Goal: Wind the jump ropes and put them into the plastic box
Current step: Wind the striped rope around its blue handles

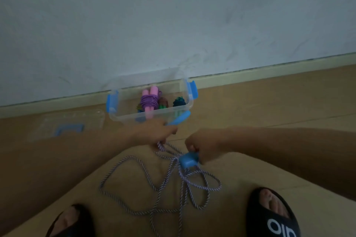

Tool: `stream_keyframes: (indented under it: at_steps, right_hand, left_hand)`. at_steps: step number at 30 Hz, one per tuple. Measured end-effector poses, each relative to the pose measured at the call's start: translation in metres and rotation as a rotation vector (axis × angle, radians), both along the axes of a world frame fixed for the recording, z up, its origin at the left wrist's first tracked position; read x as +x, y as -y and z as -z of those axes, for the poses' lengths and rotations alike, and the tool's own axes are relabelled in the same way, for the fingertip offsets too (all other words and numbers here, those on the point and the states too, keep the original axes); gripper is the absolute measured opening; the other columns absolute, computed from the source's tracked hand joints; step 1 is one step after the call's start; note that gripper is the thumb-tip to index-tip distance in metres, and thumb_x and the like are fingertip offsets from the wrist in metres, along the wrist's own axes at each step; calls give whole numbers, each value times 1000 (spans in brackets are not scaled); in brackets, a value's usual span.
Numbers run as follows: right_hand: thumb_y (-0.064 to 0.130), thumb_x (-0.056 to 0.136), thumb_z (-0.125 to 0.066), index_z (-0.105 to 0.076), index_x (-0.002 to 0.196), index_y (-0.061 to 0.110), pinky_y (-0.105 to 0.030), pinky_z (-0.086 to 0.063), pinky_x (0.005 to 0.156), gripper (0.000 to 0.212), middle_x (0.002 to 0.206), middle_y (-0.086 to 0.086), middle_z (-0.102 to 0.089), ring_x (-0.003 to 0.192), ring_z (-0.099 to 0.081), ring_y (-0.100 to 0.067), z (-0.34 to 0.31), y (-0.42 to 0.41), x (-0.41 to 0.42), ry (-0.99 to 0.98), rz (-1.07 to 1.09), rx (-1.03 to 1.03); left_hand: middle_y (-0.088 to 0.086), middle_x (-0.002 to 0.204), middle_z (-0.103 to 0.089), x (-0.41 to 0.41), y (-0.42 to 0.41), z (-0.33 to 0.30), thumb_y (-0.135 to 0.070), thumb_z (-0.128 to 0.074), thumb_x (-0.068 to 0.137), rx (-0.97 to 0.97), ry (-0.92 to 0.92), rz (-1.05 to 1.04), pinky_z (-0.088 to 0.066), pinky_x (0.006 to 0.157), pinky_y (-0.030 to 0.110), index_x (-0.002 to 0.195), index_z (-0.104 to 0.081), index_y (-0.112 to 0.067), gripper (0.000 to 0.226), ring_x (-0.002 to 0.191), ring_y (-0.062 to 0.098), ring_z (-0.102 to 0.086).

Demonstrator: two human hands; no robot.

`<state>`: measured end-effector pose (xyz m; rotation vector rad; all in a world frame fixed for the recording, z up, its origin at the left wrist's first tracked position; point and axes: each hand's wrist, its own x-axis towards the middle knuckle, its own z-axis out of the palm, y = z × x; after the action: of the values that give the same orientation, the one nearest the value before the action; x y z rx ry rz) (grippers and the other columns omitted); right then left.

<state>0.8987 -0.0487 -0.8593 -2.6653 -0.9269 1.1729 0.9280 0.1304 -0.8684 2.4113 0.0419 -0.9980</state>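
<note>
Twisted purple-and-white jump rope (154, 184) lying tangled on the floor (269, 106)

Left hand (154, 132) grips one smooth blue handle (179, 119) and cord; right hand (200, 146) pinches the other blue handle (188, 159). Clear plastic box (123, 113) beyond holds wound ropes.

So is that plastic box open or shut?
Open: the plastic box has no cover, and its clear lid lies flat on the floor beside it.

You are working in dim, flat light with a bluish-grey cast; no source shows. Shadows are faint and soft. No glare. The whole frame is soft and grainy, your forearms smeared. The skirting (269, 72) bows slightly from wide-angle distortion.
</note>
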Motion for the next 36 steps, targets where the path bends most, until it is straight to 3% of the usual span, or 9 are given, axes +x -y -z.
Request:
stream_keyframes:
  at_steps: [4,8,15,18,22,25,29,32,36]
  right_hand:
    - [13,79,-61,-45,84,28,-29,-45,68,23,85,8,-53,80,-51,-18,-48,-10,-22,240,78,314]
    - [13,83,-64,-61,99,15,-20,-37,71,16,99,2,-61,83,-47,-8,-103,-36,-39,377,-12,488]
    - [43,84,-64,-63,101,22,-36,-47,82,27,99,2,-63,93,-57,-20,-142,-71,-52,718,-248,421]
    - [53,83,-61,-54,117,16,-34,-44,91,51,113,-2,-53,103,-52,-21,-143,-80,-60,952,-33,273]
    - [26,78,-69,-41,129,11,-35,-49,84,60,119,-8,-47,106,-52,-23,-143,-99,-84,306,578,339]
    - [7,70,-72,-44,137,20,-36,-48,93,74,131,-1,-52,118,-50,-20,-143,-116,-104,-182,575,577]
    - [11,82,-67,-64,91,7,-42,-57,81,10,84,-11,-68,76,-66,-20,-137,-142,-116,-226,647,812]
    - [23,92,-58,-59,83,10,-30,-52,49,15,63,-5,-50,46,-50,-14,-138,-147,-113,-205,738,750]
    - [26,87,-61,-63,96,10,-22,-43,47,18,74,-4,-56,61,-53,-16,-144,-133,-94,93,466,440]
  left_hand:
    - [6,78,-70,-21,-17,-48,-23,-58,87,-280,-141,-220,-54,64,31,93,-64,-9,16,60,10,-67]
    - [16,105,-71,-68,-38,-105,-12,-60,85,-609,-136,-286,-52,92,46,112,-62,-15,26,93,30,-68]
    - [24,104,-69,-119,-83,-165,-23,-54,99,-694,-198,-284,-59,82,43,124,-52,-8,29,91,35,-69]
    - [18,97,-71,-128,-90,-175,-24,-58,97,-713,-124,-342,-59,68,31,120,-57,-4,31,84,25,-70]
    - [17,100,-73,-124,-99,-176,-23,-61,95,-883,23,-593,-58,60,27,120,-56,-2,34,81,21,-72]
    - [20,104,-71,-122,-105,-175,-25,-64,93,-990,59,-738,-60,61,27,122,-55,3,41,83,22,-70]
    - [16,93,-72,-127,-100,-171,-27,-63,93,-972,85,-705,-60,68,25,115,-62,2,37,74,19,-69]
    - [15,108,-71,-123,-113,-163,-35,-65,90,-793,178,-700,-60,76,31,122,-58,-4,45,89,23,-71]
    - [6,121,-57,-127,-133,-149,-32,-69,85,-278,359,-526,-54,86,37,141,-34,-16,68,102,19,-59]
